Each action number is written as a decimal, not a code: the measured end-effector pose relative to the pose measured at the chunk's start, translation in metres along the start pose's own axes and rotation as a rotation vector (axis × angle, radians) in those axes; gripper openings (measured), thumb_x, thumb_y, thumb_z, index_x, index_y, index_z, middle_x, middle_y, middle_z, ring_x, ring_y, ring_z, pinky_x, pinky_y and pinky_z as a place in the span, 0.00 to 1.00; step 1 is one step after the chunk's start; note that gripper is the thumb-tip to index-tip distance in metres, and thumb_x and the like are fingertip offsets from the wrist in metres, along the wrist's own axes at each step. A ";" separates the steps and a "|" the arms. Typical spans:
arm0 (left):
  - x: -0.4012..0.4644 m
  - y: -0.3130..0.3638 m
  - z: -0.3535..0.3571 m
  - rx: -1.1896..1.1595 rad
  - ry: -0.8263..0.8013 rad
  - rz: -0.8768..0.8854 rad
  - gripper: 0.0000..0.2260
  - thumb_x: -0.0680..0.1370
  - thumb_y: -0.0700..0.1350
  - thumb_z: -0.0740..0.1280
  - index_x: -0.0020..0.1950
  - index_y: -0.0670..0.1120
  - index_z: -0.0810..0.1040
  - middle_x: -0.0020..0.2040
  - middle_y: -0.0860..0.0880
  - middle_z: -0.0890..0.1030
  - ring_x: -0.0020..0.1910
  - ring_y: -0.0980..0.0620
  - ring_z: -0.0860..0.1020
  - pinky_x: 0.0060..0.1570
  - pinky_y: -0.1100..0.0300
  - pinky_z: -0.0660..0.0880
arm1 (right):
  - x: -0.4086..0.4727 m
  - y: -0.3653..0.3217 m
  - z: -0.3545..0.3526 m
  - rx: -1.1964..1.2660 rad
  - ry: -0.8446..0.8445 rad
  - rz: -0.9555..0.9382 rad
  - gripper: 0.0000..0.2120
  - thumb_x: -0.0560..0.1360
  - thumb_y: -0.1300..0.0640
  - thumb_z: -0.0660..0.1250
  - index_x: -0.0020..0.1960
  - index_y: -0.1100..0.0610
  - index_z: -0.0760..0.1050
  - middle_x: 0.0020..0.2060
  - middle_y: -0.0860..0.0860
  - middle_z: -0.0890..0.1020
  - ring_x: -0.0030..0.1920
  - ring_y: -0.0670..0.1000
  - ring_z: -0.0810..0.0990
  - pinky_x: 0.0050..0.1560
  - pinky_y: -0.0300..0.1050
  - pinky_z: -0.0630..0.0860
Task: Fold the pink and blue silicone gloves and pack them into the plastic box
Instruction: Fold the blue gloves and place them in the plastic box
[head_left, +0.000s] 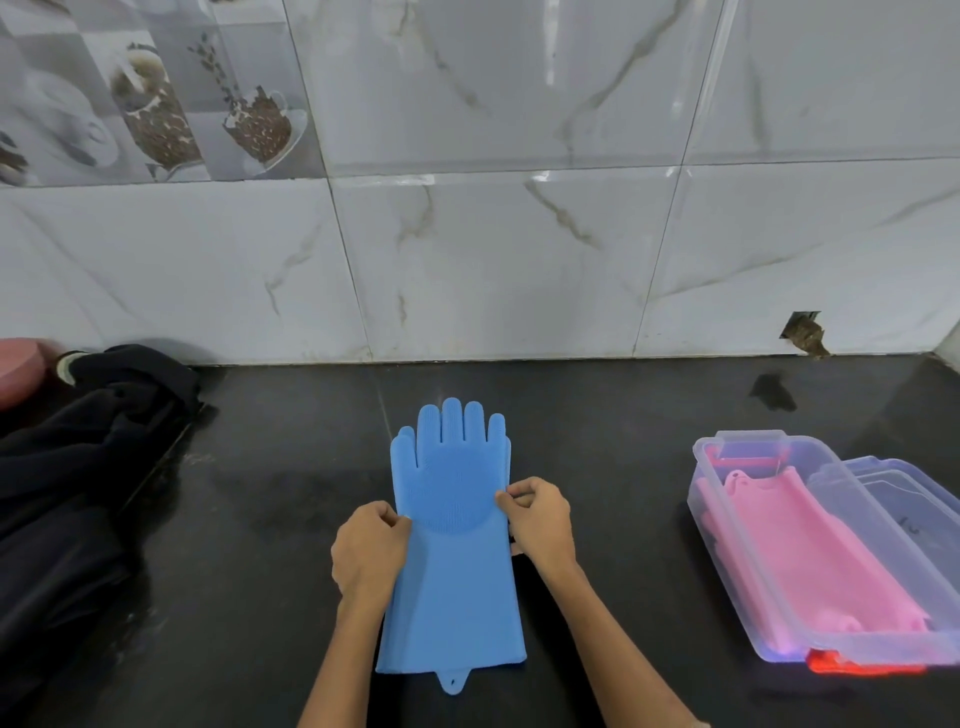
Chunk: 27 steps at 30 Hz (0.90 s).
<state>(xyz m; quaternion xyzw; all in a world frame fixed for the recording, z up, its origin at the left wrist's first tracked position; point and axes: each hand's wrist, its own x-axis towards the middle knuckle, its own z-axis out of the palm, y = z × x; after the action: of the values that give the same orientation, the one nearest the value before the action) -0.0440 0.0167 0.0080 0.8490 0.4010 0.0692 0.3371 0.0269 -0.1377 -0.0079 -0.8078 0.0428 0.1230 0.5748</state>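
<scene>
A blue silicone glove (451, 525) lies flat on the black counter, fingers pointing toward the wall, cuff toward me. My left hand (369, 551) pinches its left edge at about wrist height. My right hand (537, 522) pinches the right edge opposite. A clear plastic box (727, 525) stands at the right. Pink silicone gloves (810, 551) lie inside it.
The box's clear lid (904, 499) leans at the box's right side, and a red latch (862, 666) shows at the box's near end. A dark cloth (78, 467) is heaped at the left with a pink round object (18, 366) behind it. The tiled wall stands behind the counter.
</scene>
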 end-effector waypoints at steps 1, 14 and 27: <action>-0.001 -0.002 0.000 -0.008 0.008 0.007 0.08 0.76 0.45 0.66 0.40 0.43 0.79 0.35 0.48 0.79 0.32 0.53 0.74 0.28 0.63 0.65 | -0.002 0.000 0.001 -0.021 0.038 -0.006 0.05 0.75 0.56 0.67 0.45 0.58 0.75 0.40 0.54 0.83 0.40 0.51 0.83 0.38 0.52 0.83; 0.006 -0.007 0.000 -0.233 -0.051 0.014 0.05 0.72 0.45 0.74 0.41 0.43 0.84 0.38 0.47 0.83 0.35 0.49 0.81 0.38 0.53 0.81 | -0.011 -0.006 -0.007 -0.394 0.016 -0.027 0.14 0.75 0.52 0.68 0.45 0.65 0.80 0.40 0.58 0.84 0.34 0.54 0.80 0.38 0.48 0.78; -0.011 0.003 0.017 -0.372 -0.278 -0.017 0.08 0.71 0.47 0.75 0.38 0.43 0.83 0.39 0.48 0.85 0.36 0.53 0.83 0.35 0.61 0.80 | -0.002 -0.002 -0.050 -0.458 -0.176 0.151 0.14 0.79 0.52 0.61 0.49 0.64 0.74 0.45 0.57 0.83 0.41 0.57 0.83 0.42 0.48 0.81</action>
<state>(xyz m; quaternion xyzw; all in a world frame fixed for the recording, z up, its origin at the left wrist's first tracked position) -0.0423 -0.0015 -0.0014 0.7702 0.3383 0.0212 0.5403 0.0334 -0.1844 0.0099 -0.8977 0.0238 0.2418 0.3676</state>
